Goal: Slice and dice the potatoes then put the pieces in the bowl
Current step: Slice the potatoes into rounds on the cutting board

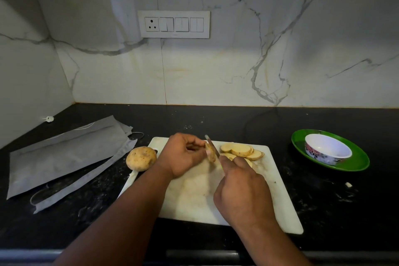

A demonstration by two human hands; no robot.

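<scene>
A small end piece of potato (210,153) is pinched between the curled fingers and thumb of the left hand (183,156), just above the white cutting board (194,196). A knife (212,147) is gripped in the right hand (241,192), fingers wrapped round the handle, with the blade laid against that piece. Just beyond the blade, a fanned row of slices (241,150) is lying on the board. A whole potato (141,158) is resting at the board's left edge. The bowl (328,149), standing on a green plate (356,164) well apart to the right, appears to hold nothing yet.

Slicing is judged nearly finished for the first potato; dicing and transfer are not yet begun. A careful last cut is called for, fingertips being close to the edge.

The knife handle is hidden by the hand, and the exact contact of blade and piece is hard to make out.
</scene>
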